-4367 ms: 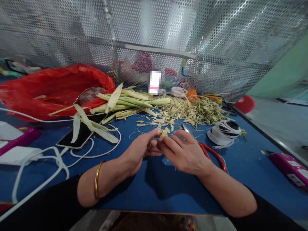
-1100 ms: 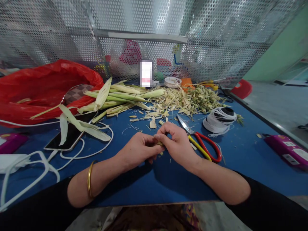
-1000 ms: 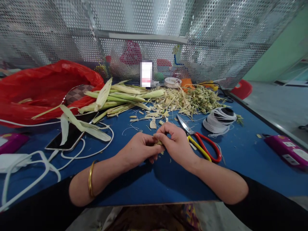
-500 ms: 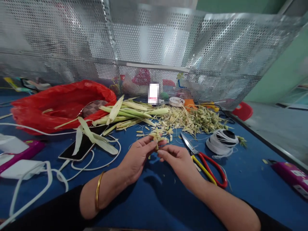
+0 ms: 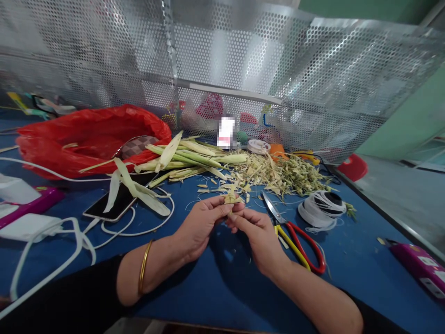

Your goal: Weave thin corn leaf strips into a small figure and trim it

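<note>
A small folded piece of pale yellow plant leaf (image 5: pixel 232 198), perhaps corn husk, is pinched between the thumb and fingers of my left hand (image 5: pixel 200 225). My right hand (image 5: pixel 260 236) has its thumb and forefinger pressed together at the lower end of the same piece. The fingertips of both hands almost meet, and they hide part of it. Just right of my right hand lie scissors (image 5: pixel 299 243) with one red and one yellow handle, blades pointing away. Bits of trimmed leaf (image 5: pixel 246 188) are scattered beyond my fingers.
Long leaf strips (image 5: pixel 198 157) lie by a red plastic bag (image 5: pixel 79 134). Further right are a heap of shavings (image 5: pixel 260 169), dried plant tips (image 5: pixel 295 174) and a white cord spool (image 5: pixel 320 211). A phone (image 5: pixel 118 204) with white cables rests left. Perforated metal mesh (image 5: pixel 229 60) stands behind.
The leaf piece has tipped from upright to lying more sideways in my left fingers. My right fingertips have closed in towards it. The whole view has shifted slightly.
</note>
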The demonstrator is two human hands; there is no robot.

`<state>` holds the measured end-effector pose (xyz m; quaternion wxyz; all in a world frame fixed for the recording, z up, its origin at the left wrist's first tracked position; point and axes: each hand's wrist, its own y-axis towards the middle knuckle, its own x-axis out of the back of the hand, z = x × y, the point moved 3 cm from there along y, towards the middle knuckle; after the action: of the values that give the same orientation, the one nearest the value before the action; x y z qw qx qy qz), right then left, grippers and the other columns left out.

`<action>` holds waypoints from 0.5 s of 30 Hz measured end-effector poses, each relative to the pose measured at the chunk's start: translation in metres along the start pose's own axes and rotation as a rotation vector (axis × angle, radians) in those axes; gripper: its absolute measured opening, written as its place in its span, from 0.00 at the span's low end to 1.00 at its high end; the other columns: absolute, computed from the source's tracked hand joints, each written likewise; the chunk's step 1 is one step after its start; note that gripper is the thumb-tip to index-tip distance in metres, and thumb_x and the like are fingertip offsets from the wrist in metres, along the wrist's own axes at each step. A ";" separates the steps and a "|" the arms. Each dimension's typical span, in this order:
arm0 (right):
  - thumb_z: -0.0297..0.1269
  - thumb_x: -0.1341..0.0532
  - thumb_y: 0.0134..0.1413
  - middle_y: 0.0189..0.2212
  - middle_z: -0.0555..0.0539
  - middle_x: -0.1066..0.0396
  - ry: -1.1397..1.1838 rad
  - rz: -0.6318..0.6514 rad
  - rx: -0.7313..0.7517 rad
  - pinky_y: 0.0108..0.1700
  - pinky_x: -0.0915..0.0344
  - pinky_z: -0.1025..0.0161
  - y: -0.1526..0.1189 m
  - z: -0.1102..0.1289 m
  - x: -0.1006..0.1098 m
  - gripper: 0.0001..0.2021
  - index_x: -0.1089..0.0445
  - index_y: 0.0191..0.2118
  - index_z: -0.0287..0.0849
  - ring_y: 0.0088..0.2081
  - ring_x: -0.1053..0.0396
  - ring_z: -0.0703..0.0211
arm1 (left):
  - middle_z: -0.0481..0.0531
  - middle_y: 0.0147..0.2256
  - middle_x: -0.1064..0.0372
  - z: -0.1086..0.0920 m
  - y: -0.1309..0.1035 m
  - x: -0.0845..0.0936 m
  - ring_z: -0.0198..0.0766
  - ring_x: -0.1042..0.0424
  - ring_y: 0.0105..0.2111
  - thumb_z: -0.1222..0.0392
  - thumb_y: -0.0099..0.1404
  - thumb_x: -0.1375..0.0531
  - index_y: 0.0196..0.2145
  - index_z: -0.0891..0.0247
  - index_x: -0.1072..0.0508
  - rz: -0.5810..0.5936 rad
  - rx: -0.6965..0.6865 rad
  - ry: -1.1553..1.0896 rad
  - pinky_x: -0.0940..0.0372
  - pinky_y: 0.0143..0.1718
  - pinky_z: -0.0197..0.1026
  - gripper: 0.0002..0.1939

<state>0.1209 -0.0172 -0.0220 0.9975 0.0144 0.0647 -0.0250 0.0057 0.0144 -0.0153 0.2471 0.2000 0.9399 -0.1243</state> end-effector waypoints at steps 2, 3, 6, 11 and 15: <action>0.35 0.37 0.47 0.21 0.51 0.31 -0.063 0.022 0.016 0.34 0.41 0.66 0.000 0.000 0.000 0.09 0.29 0.20 0.40 0.28 0.38 0.63 | 0.56 0.33 0.24 0.000 -0.001 0.001 0.35 0.30 0.32 0.64 0.53 0.34 0.34 0.68 0.21 -0.035 0.020 -0.019 0.35 0.32 0.35 0.09; 0.34 0.38 0.47 0.21 0.51 0.32 -0.108 0.034 0.026 0.34 0.41 0.66 0.000 0.000 0.000 0.09 0.29 0.20 0.40 0.28 0.38 0.63 | 0.56 0.33 0.24 0.000 -0.002 0.001 0.36 0.29 0.33 0.65 0.52 0.33 0.33 0.69 0.21 -0.053 0.028 -0.020 0.35 0.34 0.35 0.09; 0.33 0.41 0.49 0.22 0.50 0.32 -0.248 0.062 0.064 0.32 0.41 0.66 -0.001 0.002 -0.001 0.09 0.29 0.22 0.39 0.27 0.38 0.63 | 0.56 0.34 0.23 -0.001 -0.002 0.002 0.36 0.28 0.35 0.66 0.52 0.33 0.32 0.69 0.21 -0.087 0.037 -0.006 0.35 0.38 0.34 0.08; 0.35 0.42 0.52 0.24 0.50 0.33 -0.466 0.079 0.184 0.33 0.41 0.66 -0.006 0.014 0.001 0.10 0.31 0.23 0.40 0.28 0.37 0.63 | 0.55 0.33 0.23 -0.007 0.000 0.004 0.35 0.27 0.34 0.66 0.52 0.34 0.35 0.68 0.22 -0.078 -0.026 0.093 0.36 0.38 0.34 0.10; 0.40 0.41 0.54 0.20 0.52 0.36 -0.489 -0.102 0.242 0.31 0.42 0.65 -0.001 0.026 0.018 0.11 0.33 0.24 0.41 0.26 0.40 0.63 | 0.52 0.32 0.23 -0.011 -0.002 0.005 0.35 0.26 0.33 0.66 0.53 0.37 0.37 0.66 0.21 -0.084 -0.034 0.208 0.35 0.39 0.36 0.12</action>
<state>0.1418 -0.0202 0.0018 0.9720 0.1236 -0.1807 -0.0856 -0.0036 0.0179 -0.0083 0.1460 0.1683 0.9700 -0.0973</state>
